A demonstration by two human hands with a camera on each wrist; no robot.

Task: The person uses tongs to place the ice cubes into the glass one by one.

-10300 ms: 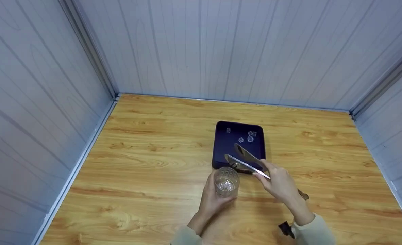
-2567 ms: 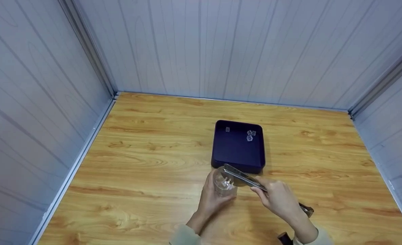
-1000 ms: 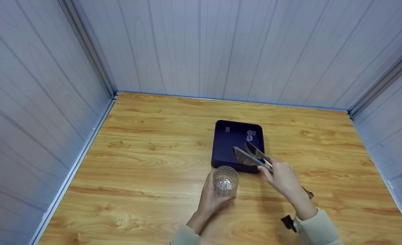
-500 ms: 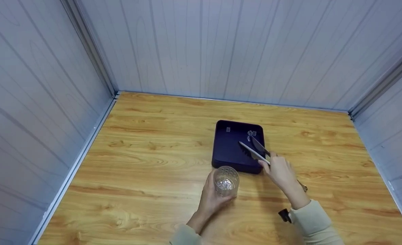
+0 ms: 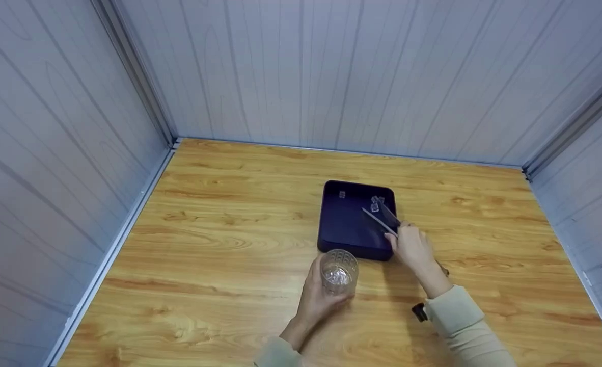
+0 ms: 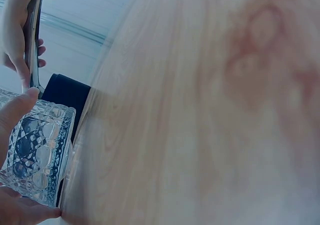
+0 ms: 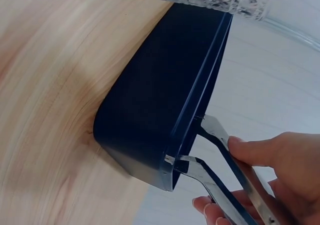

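Observation:
My left hand (image 5: pixel 313 300) grips a cut-pattern drinking glass (image 5: pixel 339 270) with clear cubes at its bottom, just in front of a dark blue tray (image 5: pixel 337 224). Fingers and thumb wrap the glass in the left wrist view. In my right hand (image 5: pixel 414 250) are metal tongs (image 5: pixel 381 222), their two arms spread apart and their tips inside the tray. One tip overlaps a small cluster of clear ice-like cubes (image 5: pixel 374 205) at the tray's right side. A lone clear cube (image 5: pixel 341 194) lies in its far left corner. The tray wall hides part of the tongs in the right wrist view.
The wood-grain table (image 5: pixel 219 244) reaches back to a pale panel wall (image 5: pixel 301 76), with more panels at left and right. A small black object (image 5: pixel 419 312) shows by the right sleeve.
Earlier the tongs were over the glass; now they are back over the tray, farther in at the cluster. One loose cube seen at first has left the tray. The left hand and glass stay put.

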